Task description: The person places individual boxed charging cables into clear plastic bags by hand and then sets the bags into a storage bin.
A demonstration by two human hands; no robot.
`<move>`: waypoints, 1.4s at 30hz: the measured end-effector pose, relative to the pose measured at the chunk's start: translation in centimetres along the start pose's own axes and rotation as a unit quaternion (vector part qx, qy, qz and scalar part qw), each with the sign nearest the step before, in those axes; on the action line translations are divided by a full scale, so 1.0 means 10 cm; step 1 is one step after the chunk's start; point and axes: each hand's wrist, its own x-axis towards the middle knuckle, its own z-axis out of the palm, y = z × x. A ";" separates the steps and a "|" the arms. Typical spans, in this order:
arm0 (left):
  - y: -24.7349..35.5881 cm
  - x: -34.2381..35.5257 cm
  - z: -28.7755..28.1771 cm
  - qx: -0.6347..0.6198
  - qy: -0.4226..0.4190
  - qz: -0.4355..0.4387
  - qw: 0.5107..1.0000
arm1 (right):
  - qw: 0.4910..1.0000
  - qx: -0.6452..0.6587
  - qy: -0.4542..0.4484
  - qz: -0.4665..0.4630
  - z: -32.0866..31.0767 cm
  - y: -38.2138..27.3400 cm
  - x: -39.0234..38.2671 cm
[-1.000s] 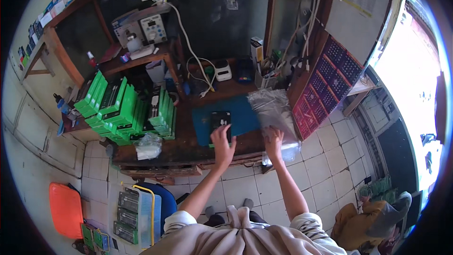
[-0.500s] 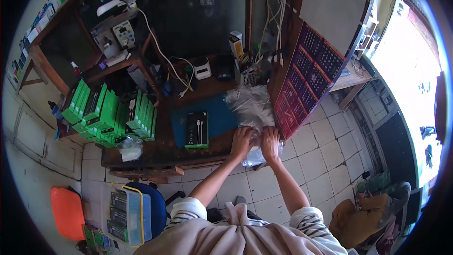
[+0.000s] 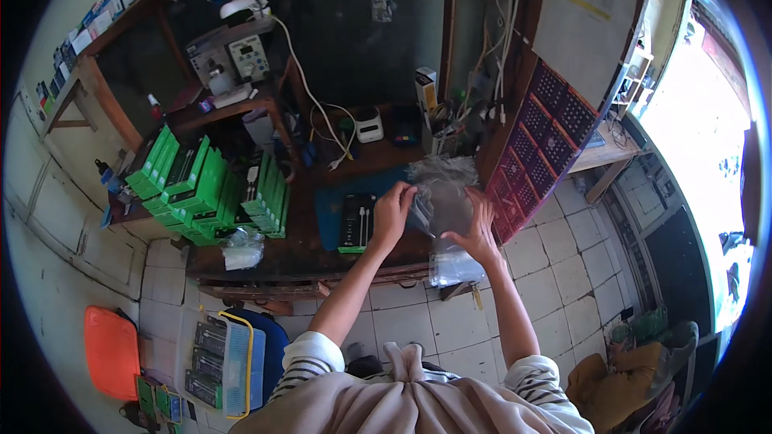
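Clear plastic bags (image 3: pixel 450 201) lie in a crumpled pile at the right end of the desk, between my two hands. My left hand (image 3: pixel 392 215) is at the pile's left side, its fingertips pinched together on the edge of a bag. On the other side is my right hand (image 3: pixel 480 233), fingers stretched out and thumb apart, resting against the plastic. More clear plastic (image 3: pixel 454 268) hangs over the desk's front edge below them. A black and green cable box (image 3: pixel 357 223) lies flat on a blue mat (image 3: pixel 328 209), just left of my left hand.
Stacks of green boxes (image 3: pixel 205 193) fill the desk's left side, with a small plastic-wrapped bundle (image 3: pixel 243 249) in front. A calendar board (image 3: pixel 539 141) stands close on the right. Below left are a clear bin (image 3: pixel 253 362) with a yellow rim and an orange chair back (image 3: pixel 111 352).
My hands have come apart and moved up over the plastic pile; before, they were close together at the desk's front edge. The view has shifted slightly left.
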 end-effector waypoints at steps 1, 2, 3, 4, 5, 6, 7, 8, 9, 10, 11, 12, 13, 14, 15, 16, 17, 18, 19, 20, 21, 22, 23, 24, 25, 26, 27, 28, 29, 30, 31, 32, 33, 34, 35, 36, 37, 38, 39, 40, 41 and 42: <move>-0.02 0.02 -0.18 0.007 0.017 -0.010 1.000 | 0.999 -0.004 -0.038 -0.013 0.03 -0.09 0.05; -0.03 0.04 -0.34 0.006 0.020 -0.009 1.000 | 0.999 -0.005 -0.039 -0.016 0.09 -0.20 0.11; -0.05 0.06 -0.51 -0.004 0.022 -0.022 1.000 | 1.000 0.004 -0.027 -0.009 0.19 -0.32 0.17; -0.08 0.06 -0.68 -0.012 0.026 -0.035 0.999 | 1.000 0.014 -0.015 -0.002 0.29 -0.44 0.23; -0.15 0.02 -0.88 -0.017 0.037 -0.045 0.998 | 1.000 0.020 -0.017 -0.008 0.45 -0.50 0.29; -0.23 -0.04 -1.02 -0.017 0.041 -0.045 0.998 | 0.998 0.055 0.010 0.011 0.63 -0.53 0.35; -0.31 -0.12 -1.18 -0.028 0.047 -0.050 0.997 | 0.995 0.092 0.036 0.029 0.80 -0.58 0.40; -0.39 -0.20 -1.35 -0.038 0.057 -0.055 0.996 | 0.995 0.096 0.032 0.023 0.96 -0.72 0.46; -0.47 -0.28 -1.54 -0.045 0.048 -0.084 0.994 | 0.991 0.123 0.042 0.032 1.12 -0.86 0.53; -0.55 -0.36 -1.74 -0.040 0.057 -0.085 0.994 | 0.986 0.151 0.051 0.041 1.29 -1.01 0.59; -0.62 -0.44 -1.88 -0.049 0.043 -0.111 0.992 | 0.987 0.150 0.047 0.037 1.48 -1.02 0.60; -0.68 -0.53 -2.03 -0.059 0.030 -0.137 0.988 | 0.988 0.151 0.011 0.041 1.70 -0.96 0.59; -0.83 -0.63 -2.18 -0.037 0.008 -0.159 0.987 | 0.987 0.152 -0.026 0.044 1.89 -0.98 0.59; -0.94 -0.70 -2.36 -0.032 0.017 -0.163 0.986 | 0.986 0.158 -0.033 0.037 2.05 -1.16 0.63; -1.05 -0.76 -2.53 -0.024 0.009 -0.166 0.986 | 0.976 0.188 -0.026 0.102 2.19 -1.33 0.66; -1.16 -0.80 -2.67 -0.018 0.000 -0.168 0.986 | 0.962 0.216 -0.018 0.168 2.32 -1.48 0.70; -1.23 -0.79 -2.83 -0.001 -0.035 -0.189 0.981 | 0.962 0.215 -0.020 0.167 2.40 -1.64 0.73; -1.33 -0.81 -2.96 0.003 -0.029 -0.191 0.981 | 0.962 0.234 -0.029 0.140 2.47 -1.85 0.78; -1.43 -0.84 -3.06 0.013 -0.015 -0.165 0.986 | 0.961 0.251 -0.037 0.113 2.55 -2.00 0.83; -1.47 -0.86 -3.12 0.020 -0.004 -0.138 0.990 | 0.961 0.250 -0.038 0.112 2.62 -2.03 0.82; -1.50 -0.89 -3.15 0.001 -0.011 -0.142 0.990 | 0.967 0.223 -0.077 0.096 2.67 -2.04 0.77; -1.54 -0.85 -3.15 -0.001 -0.011 -0.141 0.990 | 0.971 0.195 -0.115 0.081 2.73 -2.05 0.74; -1.58 -0.84 -3.16 -0.003 -0.004 -0.083 0.997 | 0.973 0.175 -0.131 0.075 2.75 -2.16 0.71; -1.57 -0.79 -3.21 -0.003 0.005 -0.024 1.000 | 0.972 0.177 -0.132 0.079 2.79 -2.25 0.71; -1.57 -0.72 -3.25 -0.046 -0.013 -0.028 0.998 | 0.969 0.175 -0.162 0.060 2.82 -2.33 0.72; -1.62 -0.64 -3.27 -0.048 -0.017 -0.030 0.998 | 0.966 0.170 -0.191 0.041 2.85 -2.38 0.74; -1.67 -0.57 -3.29 -0.063 -0.033 -0.038 0.997 | 0.966 0.170 -0.190 0.046 2.90 -2.41 0.75; -1.72 -0.51 -3.31 -0.078 -0.050 -0.046 0.995 | 0.969 0.147 -0.195 0.033 2.95 -2.45 0.76; -1.70 -0.44 -3.33 -0.069 -0.043 -0.042 0.996 | 0.973 0.122 -0.197 0.021 2.98 -2.45 0.77; -1.74 -0.43 -3.31 -0.074 -0.050 -0.041 0.995 | 0.974 0.118 -0.193 0.028 3.00 -2.45 0.76; -1.77 -0.42 -3.28 -0.104 -0.033 -0.076 0.991 | 0.979 0.125 -0.159 0.015 3.01 -2.45 0.75; -1.83 -0.41 -3.27 -0.130 -0.014 -0.111 0.985 | 0.983 0.134 -0.126 -0.002 3.02 -2.51 0.78; -1.90 -0.41 -3.27 -0.142 0.004 -0.110 0.984 | 0.983 0.133 -0.123 0.001 3.01 -2.57 0.79; -1.95 -0.43 -3.28 -0.144 0.000 -0.109 0.984 | 0.976 0.174 -0.115 0.060 2.99 -2.62 0.79; -1.97 -0.41 -3.27 -0.144 -0.001 -0.120 0.982 | 0.965 0.213 -0.104 0.116 2.94 -2.66 0.81; -1.98 -0.38 -3.26 -0.143 -0.002 -0.131 0.981 | 0.965 0.210 -0.099 0.118 2.91 -2.64 0.84; -2.00 -0.36 -3.26 -0.145 -0.005 -0.128 0.981 | 0.967 0.197 -0.118 0.114 2.88 -2.63 0.86; -1.99 -0.33 -3.28 -0.154 -0.036 -0.165 0.973 | 0.967 0.183 -0.137 0.111 2.86 -2.61 0.87; -1.97 -0.30 -3.28 -0.162 -0.066 -0.202 0.963 | 0.968 0.181 -0.133 0.112 2.84 -2.61 0.88; -1.93 -0.28 -3.27 -0.163 -0.069 -0.200 0.964 | 0.970 0.176 -0.134 0.099 2.82 -2.61 0.90; -1.85 -0.24 -3.26 -0.157 -0.024 -0.132 0.979 | 0.972 0.171 -0.135 0.085 2.81 -2.60 0.91; -1.78 -0.21 -3.27 -0.149 0.022 -0.063 0.987 | 0.973 0.170 -0.131 0.086 2.80 -2.59 0.91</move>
